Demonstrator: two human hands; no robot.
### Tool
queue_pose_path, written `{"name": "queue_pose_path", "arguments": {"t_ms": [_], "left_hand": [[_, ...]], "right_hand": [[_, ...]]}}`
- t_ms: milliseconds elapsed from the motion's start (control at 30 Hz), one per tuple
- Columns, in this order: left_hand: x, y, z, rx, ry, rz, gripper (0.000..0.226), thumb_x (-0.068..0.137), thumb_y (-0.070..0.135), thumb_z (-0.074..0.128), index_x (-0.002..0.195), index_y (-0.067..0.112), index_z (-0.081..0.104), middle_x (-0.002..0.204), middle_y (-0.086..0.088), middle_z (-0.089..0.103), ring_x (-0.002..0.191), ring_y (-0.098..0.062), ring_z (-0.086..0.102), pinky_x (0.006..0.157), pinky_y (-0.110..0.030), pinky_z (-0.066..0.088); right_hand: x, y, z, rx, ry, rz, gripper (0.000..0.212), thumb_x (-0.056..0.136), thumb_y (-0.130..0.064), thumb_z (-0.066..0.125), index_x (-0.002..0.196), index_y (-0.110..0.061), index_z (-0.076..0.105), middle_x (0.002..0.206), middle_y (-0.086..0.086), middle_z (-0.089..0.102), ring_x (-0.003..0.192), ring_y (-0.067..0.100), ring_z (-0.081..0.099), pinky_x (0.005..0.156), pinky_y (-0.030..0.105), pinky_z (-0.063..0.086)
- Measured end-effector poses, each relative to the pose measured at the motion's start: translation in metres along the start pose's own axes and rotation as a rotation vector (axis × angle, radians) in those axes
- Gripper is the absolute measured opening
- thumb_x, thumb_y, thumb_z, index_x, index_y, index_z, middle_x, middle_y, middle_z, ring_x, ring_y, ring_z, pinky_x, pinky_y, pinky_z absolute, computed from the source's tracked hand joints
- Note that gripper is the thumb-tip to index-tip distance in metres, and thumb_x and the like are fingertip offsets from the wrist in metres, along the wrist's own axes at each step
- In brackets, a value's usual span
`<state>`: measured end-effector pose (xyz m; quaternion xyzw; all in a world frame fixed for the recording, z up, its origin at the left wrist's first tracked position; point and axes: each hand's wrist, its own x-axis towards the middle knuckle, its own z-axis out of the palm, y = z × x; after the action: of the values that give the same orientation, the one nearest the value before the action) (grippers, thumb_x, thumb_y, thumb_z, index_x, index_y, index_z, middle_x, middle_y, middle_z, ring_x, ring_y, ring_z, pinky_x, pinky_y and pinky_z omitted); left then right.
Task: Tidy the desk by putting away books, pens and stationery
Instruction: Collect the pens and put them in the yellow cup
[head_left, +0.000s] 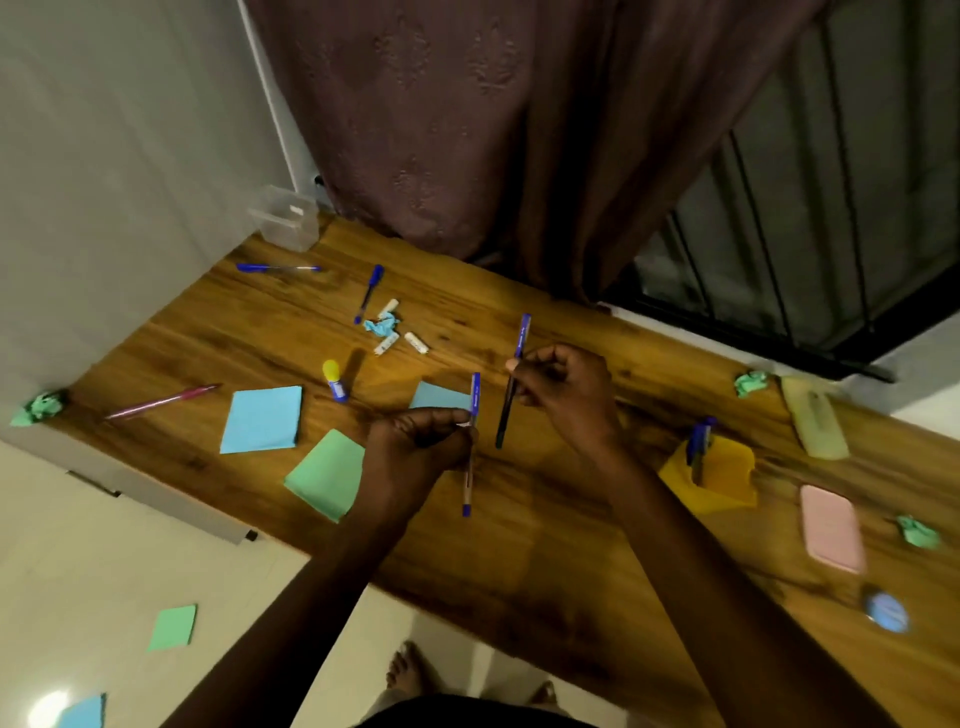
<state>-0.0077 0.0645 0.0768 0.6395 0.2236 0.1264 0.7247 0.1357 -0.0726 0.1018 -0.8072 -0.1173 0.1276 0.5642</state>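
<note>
Over the middle of the wooden desk, my left hand pinches a blue-capped pen held nearly upright. My right hand grips a second blue-capped pen, tilted slightly. A yellow pen holder with a blue pen in it stands to the right of my right hand. Two more blue pens and a pink pen lie on the left part of the desk.
Blue and green sticky-note pads, a yellow-capped glue stick, white chalk pieces, crumpled paper balls, a clear box, a pink case and a yellow case lie about. Papers are on the floor.
</note>
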Motion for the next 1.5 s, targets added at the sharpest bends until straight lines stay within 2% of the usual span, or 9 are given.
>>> {"name": "queue_pose_path", "arguments": {"t_ms": [100,267,533,700,900,1133,1267,1400,1500], "left_hand": [[-0.001,0.007,0.036,-0.037,-0.093,0.006,0.021,0.087,-0.002,0.073,0.101,0.013,0.079,0.092,-0.008,0.080,0.086,-0.022,0.076,0.076,-0.032,0.062],[-0.005,0.009,0.101,-0.006,-0.233,0.067,0.017,0.088,-0.003,0.071,0.102,0.004,0.078,0.094,-0.013,0.079,0.091,-0.032,0.076,0.083,-0.043,0.062],[-0.008,0.005,0.210,0.044,-0.275,0.152,0.012,0.085,-0.003,0.075,0.096,0.002,0.077,0.088,-0.006,0.080,0.081,-0.017,0.076,0.074,-0.030,0.059],[-0.012,-0.006,0.254,0.080,-0.253,0.202,0.014,0.084,0.000,0.078,0.094,0.010,0.078,0.090,-0.001,0.080,0.085,-0.019,0.077,0.075,-0.032,0.061],[-0.015,-0.032,0.273,0.238,-0.182,0.192,0.030,0.079,-0.001,0.080,0.087,0.027,0.078,0.083,0.011,0.079,0.079,-0.004,0.074,0.070,-0.020,0.056],[-0.018,-0.040,0.277,0.315,-0.152,0.162,0.015,0.076,-0.008,0.081,0.088,0.002,0.079,0.077,0.007,0.077,0.070,0.006,0.070,0.065,-0.009,0.050],[-0.015,-0.041,0.263,0.355,-0.076,0.150,0.020,0.074,-0.004,0.083,0.086,0.011,0.079,0.076,0.005,0.077,0.071,-0.002,0.072,0.067,-0.018,0.055],[-0.013,-0.035,0.241,0.327,-0.026,0.168,0.016,0.077,-0.003,0.081,0.088,0.009,0.079,0.082,-0.003,0.079,0.083,-0.020,0.076,0.080,-0.037,0.062],[-0.013,-0.023,0.224,0.285,0.054,0.113,0.012,0.078,0.001,0.082,0.087,0.008,0.079,0.083,-0.005,0.079,0.085,-0.020,0.076,0.085,-0.037,0.061]], "right_hand": [[-0.022,0.006,-0.042,0.035,0.060,0.002,0.018,0.089,-0.028,0.078,0.100,-0.015,0.073,0.092,-0.001,0.078,0.082,0.011,0.077,0.073,0.031,0.064],[-0.056,0.022,-0.115,0.055,0.222,-0.065,0.016,0.088,-0.025,0.080,0.100,-0.015,0.074,0.092,-0.004,0.078,0.082,0.006,0.075,0.069,0.020,0.058],[-0.084,0.065,-0.217,0.060,0.463,-0.124,0.008,0.089,-0.023,0.080,0.094,-0.023,0.074,0.085,-0.003,0.077,0.078,0.018,0.073,0.072,0.042,0.060],[-0.090,0.090,-0.242,-0.097,0.433,-0.137,0.006,0.091,-0.026,0.078,0.095,-0.028,0.074,0.087,-0.013,0.076,0.082,0.005,0.072,0.074,0.032,0.058],[-0.086,0.108,-0.242,-0.369,0.244,-0.100,0.013,0.094,-0.031,0.071,0.107,-0.027,0.073,0.101,-0.014,0.075,0.088,-0.002,0.066,0.073,0.014,0.048],[-0.085,0.122,-0.242,-0.441,0.158,-0.041,0.023,0.092,-0.023,0.072,0.114,-0.024,0.073,0.111,-0.008,0.076,0.100,0.006,0.069,0.079,0.021,0.051],[-0.087,0.116,-0.245,-0.397,0.224,-0.095,0.023,0.092,-0.024,0.073,0.114,-0.023,0.073,0.111,-0.010,0.075,0.100,0.005,0.069,0.084,0.024,0.056],[-0.087,0.096,-0.233,-0.323,0.284,-0.229,0.016,0.094,-0.023,0.071,0.110,-0.021,0.073,0.105,-0.011,0.075,0.096,-0.002,0.068,0.083,0.012,0.052],[-0.083,0.083,-0.212,-0.221,0.268,-0.300,0.010,0.095,-0.025,0.070,0.104,-0.025,0.073,0.096,-0.019,0.073,0.091,-0.005,0.068,0.079,0.015,0.055]]}}
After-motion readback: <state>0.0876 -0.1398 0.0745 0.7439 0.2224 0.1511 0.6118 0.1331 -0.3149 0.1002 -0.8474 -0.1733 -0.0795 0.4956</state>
